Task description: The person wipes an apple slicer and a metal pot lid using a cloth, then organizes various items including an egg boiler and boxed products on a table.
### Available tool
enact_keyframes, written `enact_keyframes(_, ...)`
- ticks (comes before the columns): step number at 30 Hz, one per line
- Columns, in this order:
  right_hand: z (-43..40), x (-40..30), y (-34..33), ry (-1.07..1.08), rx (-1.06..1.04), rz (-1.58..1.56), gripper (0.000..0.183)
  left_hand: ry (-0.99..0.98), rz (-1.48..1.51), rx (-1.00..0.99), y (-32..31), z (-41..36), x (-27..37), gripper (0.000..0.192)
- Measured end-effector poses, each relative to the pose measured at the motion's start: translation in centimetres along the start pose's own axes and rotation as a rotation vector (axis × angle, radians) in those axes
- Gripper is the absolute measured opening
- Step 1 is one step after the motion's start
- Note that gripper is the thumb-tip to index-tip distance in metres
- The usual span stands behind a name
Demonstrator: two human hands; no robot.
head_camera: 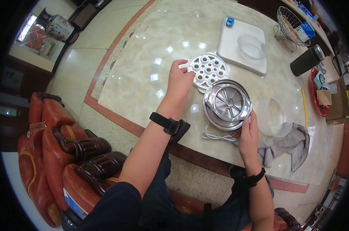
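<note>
My left hand pinches the side tab of a white perforated plastic tray, which resembles an egg-steamer rack. Part of another white piece shows beneath the tray's edge. Close by, a stainless steel bowl stands on the stone-topped table. An apple slicer with a round hub and radiating blades rests across the bowl's top. My right hand grips the bowl's near right rim, its fingertips against one handle of the slicer. Below the bowl lies a coiled white cable.
Right of the bowl are a translucent plastic tub and a grey cloth. Farther back, a white board-like slab carries a glass bowl and a blue toy car. A black bottle, wire basket and red tray line the right side.
</note>
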State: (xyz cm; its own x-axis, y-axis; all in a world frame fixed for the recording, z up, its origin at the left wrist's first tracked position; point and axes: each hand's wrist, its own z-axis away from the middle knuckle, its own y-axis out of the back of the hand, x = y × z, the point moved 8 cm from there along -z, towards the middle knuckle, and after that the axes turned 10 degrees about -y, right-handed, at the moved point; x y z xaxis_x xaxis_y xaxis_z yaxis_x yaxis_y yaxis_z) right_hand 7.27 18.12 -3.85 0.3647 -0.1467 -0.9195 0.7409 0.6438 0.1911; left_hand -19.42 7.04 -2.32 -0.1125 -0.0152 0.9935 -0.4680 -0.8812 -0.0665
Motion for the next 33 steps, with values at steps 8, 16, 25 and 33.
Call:
enact_keyframes(8,-0.2,0.5,0.1,-0.015,-0.001,-0.051,0.045,0.034,0.257,0.154,1.3,-0.8,-1.8,0.051)
enact_keyframes(16,-0.1,0.6,0.2,-0.061,-0.044,-0.136,0.046,0.018,0.213,0.048,0.9,-0.7,-0.2,0.045)
enact_keyframes(25,-0.4,0.1,-1.0,-0.113,-0.167,-0.232,0.052,-0.015,0.472,-0.189,1.2,1.8,3.4,0.039)
enact_keyframes(33,-1.1,0.9,-1.7,-0.181,-0.227,-0.409,0.061,-0.132,0.01,-0.325,-2.4,3.4,1.8,0.037)
